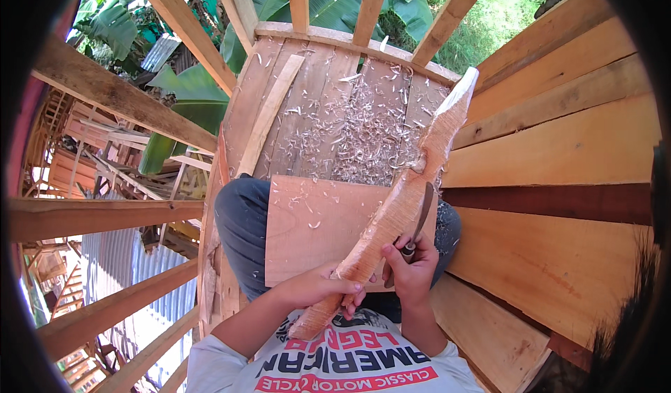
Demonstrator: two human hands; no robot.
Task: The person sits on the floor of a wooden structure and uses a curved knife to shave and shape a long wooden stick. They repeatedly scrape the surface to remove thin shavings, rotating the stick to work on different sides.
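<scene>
A long, roughly carved piece of wood (388, 215) slants across my lap, its pale tip pointing far right and its lower end against my shirt. My left hand (332, 288) is closed round its lower part. In my right hand (414, 270) is a carving knife (423, 211) with a curved blade and a dark handle. The blade lies along the right side of the wood, close to it; whether it touches I cannot tell. Under the wood, a flat wooden board (318, 218) rests across my legs with a few shavings on it.
Curled wood shavings (363, 134) cover much of the plank floor (297, 89) ahead. A loose wooden strip (272, 113) lies there to the left. Slatted railings (112, 218) stand at left and far side, with banana leaves beyond. A plank wall (552, 148) rises at right.
</scene>
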